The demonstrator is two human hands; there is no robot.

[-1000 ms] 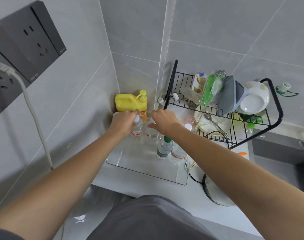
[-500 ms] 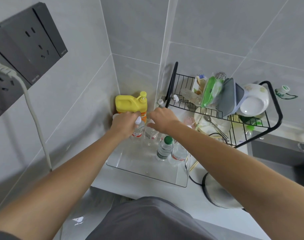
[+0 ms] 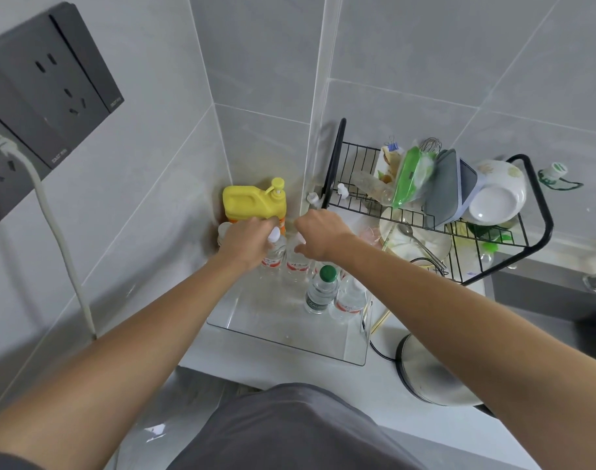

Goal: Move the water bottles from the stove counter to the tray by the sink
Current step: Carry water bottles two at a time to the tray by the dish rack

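Note:
A clear plastic tray (image 3: 279, 337) sits on the counter in the corner. My left hand (image 3: 247, 239) grips the neck of a white-capped water bottle (image 3: 274, 256) standing at the tray's back. My right hand (image 3: 320, 234) holds the top of a second white-capped bottle (image 3: 298, 262) right beside it. A green-capped bottle (image 3: 322, 290) and another red-labelled bottle (image 3: 349, 300) stand at the tray's right side.
A yellow pump jug (image 3: 254, 200) stands in the corner behind the tray. A black wire dish rack (image 3: 432, 212) with bowls and lids is at the right, a kettle (image 3: 432, 371) below it. Wall sockets (image 3: 49, 86) with a white cable are at the left.
Both hands stay on the two bottles at the tray's back; the left hand has slid slightly so the white cap shows more. The view has shifted a little.

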